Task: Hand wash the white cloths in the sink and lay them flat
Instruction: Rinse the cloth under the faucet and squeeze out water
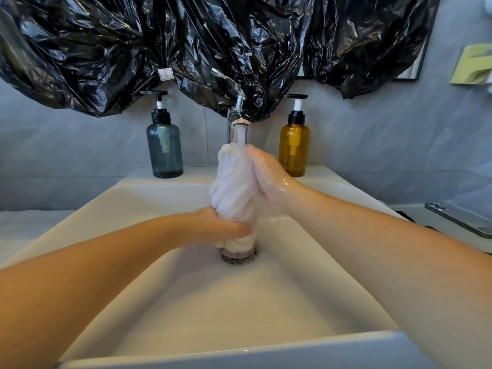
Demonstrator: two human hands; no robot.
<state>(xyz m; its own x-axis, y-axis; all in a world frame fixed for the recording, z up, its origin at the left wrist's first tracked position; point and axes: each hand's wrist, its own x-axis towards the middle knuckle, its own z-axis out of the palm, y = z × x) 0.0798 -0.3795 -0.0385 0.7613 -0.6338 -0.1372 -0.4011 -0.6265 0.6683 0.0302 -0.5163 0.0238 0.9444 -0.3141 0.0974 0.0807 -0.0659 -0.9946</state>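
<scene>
A grey-blue pump bottle point(164, 145) stood at the back left of a white sink point(159, 350). The bare left forearm reached in from the lower left, and the left hand point(226, 229) lay low in the basin, its fingers point(241, 230) clenched round the bottom end of a white cloth point(234, 187), just above the drain point(238, 256). The cloth was twisted into a thick upright roll between both hands, directly under the tap point(237, 110), with a stream of water point(241, 135) landing on its top. The right hand point(270, 179), wet and shiny, gripped the upper right side of the roll, its fingers point(256, 153) curled round the top, the forearm slanting in from the lower right. An amber pump bottle point(294, 145) stood behind that hand. A phone point(463, 219) lay on the worktop point(415, 211) at the far right.
</scene>
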